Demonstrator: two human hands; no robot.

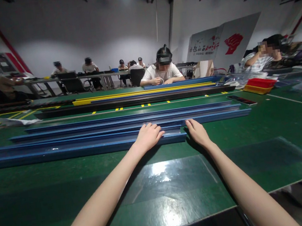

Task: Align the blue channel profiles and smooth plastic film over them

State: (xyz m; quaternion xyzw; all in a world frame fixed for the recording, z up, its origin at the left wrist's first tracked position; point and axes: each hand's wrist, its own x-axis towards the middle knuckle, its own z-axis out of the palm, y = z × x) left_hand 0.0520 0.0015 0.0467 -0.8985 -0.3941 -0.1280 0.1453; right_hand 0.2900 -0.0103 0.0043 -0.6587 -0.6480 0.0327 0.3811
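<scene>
A long blue channel strip [83, 150] lies nearest to me on the green table, running off to the left. Near its right end, my left hand [148, 134] is laid over the strip with fingers bent round it. My right hand [196, 131] is just past that end, fingers together and curled; its fingertips reach the front of the blue strip behind [218, 117]. Whether anything thin is between those right fingers is hidden. More blue strips [127, 122] lie parallel just beyond both hands.
Clear plastic film [173, 178] lies flat under my forearms. Farther back are a dark strip [138, 101], a yellow strip [142, 92], a phone [241, 100] and a red bin [260, 84]. A co-worker [161, 72] sits opposite. The table's front edge [209, 215] is close.
</scene>
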